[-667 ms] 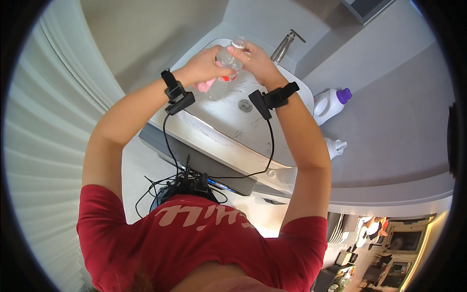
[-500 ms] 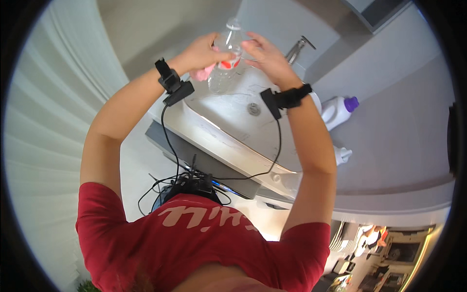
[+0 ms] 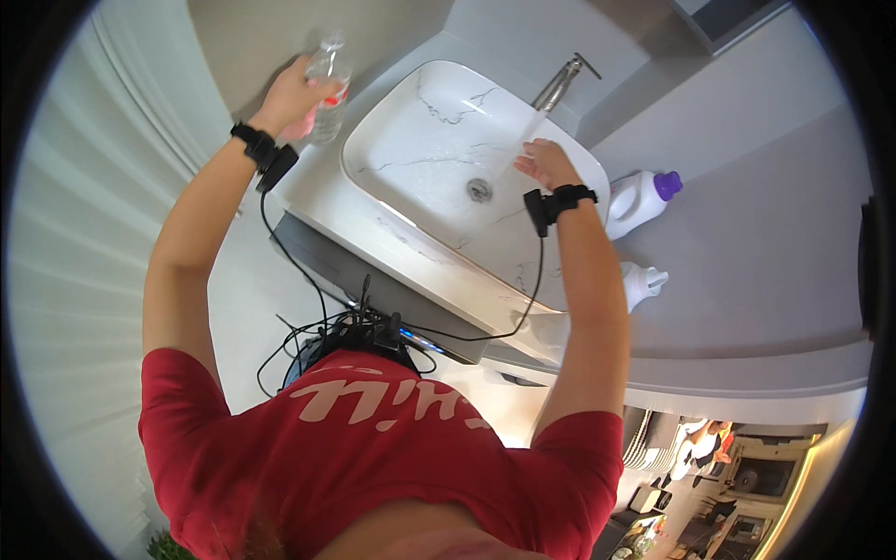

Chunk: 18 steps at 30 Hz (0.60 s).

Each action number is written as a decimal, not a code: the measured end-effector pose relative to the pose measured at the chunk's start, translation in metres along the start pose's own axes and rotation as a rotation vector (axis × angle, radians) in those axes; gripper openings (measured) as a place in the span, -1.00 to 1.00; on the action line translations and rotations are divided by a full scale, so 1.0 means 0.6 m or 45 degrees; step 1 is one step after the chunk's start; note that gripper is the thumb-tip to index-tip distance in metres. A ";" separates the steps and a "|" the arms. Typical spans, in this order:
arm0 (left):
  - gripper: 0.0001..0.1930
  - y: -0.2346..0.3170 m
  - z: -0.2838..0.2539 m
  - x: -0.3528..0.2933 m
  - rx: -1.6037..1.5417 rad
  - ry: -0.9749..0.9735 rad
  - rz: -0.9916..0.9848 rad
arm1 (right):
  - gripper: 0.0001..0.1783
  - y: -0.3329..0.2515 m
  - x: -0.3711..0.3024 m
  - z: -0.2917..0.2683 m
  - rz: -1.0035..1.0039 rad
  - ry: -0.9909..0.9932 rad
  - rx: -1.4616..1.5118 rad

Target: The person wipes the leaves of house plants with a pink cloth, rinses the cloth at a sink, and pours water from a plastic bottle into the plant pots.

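My left hand (image 3: 289, 96) is wrapped round a clear plastic bottle (image 3: 329, 119) with a red-and-white label. It holds the bottle upright beside the sink's left rim; whether the base touches the counter I cannot tell. Something soft and pink (image 3: 301, 127) shows beneath that hand, partly hidden. Over the right side of the white marbled sink (image 3: 411, 131), my right hand (image 3: 551, 164) is open, fingers a little apart, just below the metal faucet (image 3: 557, 86). A pale stream of water seems to run from the spout past the fingertips.
A white jug with a purple cap (image 3: 642, 203) stands right of the sink, with a second white bottle (image 3: 642, 284) nearer. Cables hang from black wrist straps down to dark gear at my waist. A pale curtain (image 3: 84, 280) hangs on the left.
My left hand has carried the bottle left, from above the sink to beside its rim. My right hand has left the bottle and come down below the faucet.
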<state>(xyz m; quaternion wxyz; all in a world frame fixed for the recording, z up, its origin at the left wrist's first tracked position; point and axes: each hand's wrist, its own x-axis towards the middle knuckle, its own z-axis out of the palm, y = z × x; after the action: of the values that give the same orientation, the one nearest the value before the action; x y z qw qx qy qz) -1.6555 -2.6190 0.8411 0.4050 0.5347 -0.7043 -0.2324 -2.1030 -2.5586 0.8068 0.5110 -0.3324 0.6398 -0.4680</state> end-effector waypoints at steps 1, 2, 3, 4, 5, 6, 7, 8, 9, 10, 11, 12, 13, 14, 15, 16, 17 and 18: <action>-0.27 -0.013 0.006 -0.008 -0.047 -0.037 -0.053 | -0.45 0.016 0.013 -0.006 0.005 0.006 0.091; -0.28 -0.020 0.011 -0.015 -0.093 -0.072 -0.103 | -0.44 0.024 0.023 -0.012 0.006 0.011 0.182; -0.29 -0.027 0.019 -0.024 -0.181 -0.070 -0.120 | -0.48 0.033 0.032 -0.014 -0.008 0.000 0.198; -0.31 -0.031 0.027 -0.034 -0.270 -0.069 -0.137 | -0.52 0.040 0.042 -0.017 -0.022 -0.010 0.214; -0.32 -0.037 0.031 -0.043 -0.352 -0.064 -0.160 | -0.56 0.044 0.050 -0.014 -0.034 -0.029 0.230; -0.35 -0.044 0.035 -0.048 -0.415 -0.067 -0.160 | -0.60 0.046 0.054 -0.010 -0.032 -0.024 0.214; -0.40 -0.086 0.048 -0.043 -0.392 -0.064 -0.143 | -0.64 0.046 0.058 -0.006 -0.030 -0.018 0.199; -0.45 -0.091 0.055 -0.042 -0.367 -0.064 -0.131 | -0.68 0.045 0.056 0.003 -0.023 -0.012 0.185; -0.44 -0.095 0.060 -0.040 -0.341 -0.063 -0.157 | -0.77 0.040 0.055 0.011 0.056 0.097 0.128; -0.42 -0.099 0.064 -0.043 -0.315 -0.061 -0.184 | -0.76 0.037 0.051 0.013 0.068 0.108 0.117; -0.41 -0.089 0.061 -0.046 -0.284 -0.056 -0.212 | -0.76 0.036 0.046 0.017 0.080 0.115 0.109; -0.39 -0.100 0.065 -0.043 -0.334 -0.060 -0.192 | -0.75 0.033 0.044 0.017 0.092 0.119 0.100; -0.37 -0.123 0.073 -0.039 -0.382 -0.064 -0.172 | -0.72 0.031 0.048 0.015 0.085 0.094 0.090; -0.35 -0.122 0.075 -0.039 -0.430 -0.074 -0.153 | -0.70 0.032 0.049 0.011 0.082 0.072 0.083; -0.32 -0.121 0.074 -0.038 -0.354 -0.066 -0.143 | -0.68 0.032 0.050 0.007 0.078 0.049 0.075; -0.29 -0.119 0.071 -0.042 -0.278 -0.057 -0.134 | -0.66 0.032 0.053 0.003 0.083 0.032 0.048; -0.26 -0.109 0.066 -0.047 -0.200 -0.050 -0.126 | -0.65 0.028 0.051 0.002 0.090 0.015 0.022; -0.23 -0.089 0.057 -0.055 -0.162 -0.083 -0.149 | -0.64 0.022 0.045 -0.001 0.097 0.003 -0.004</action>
<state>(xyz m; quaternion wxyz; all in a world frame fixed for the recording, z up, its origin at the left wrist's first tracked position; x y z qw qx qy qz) -1.6501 -2.6087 0.7702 0.4006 0.5403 -0.6685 -0.3174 -2.1101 -2.5781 0.7851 0.5271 -0.3080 0.6535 -0.4476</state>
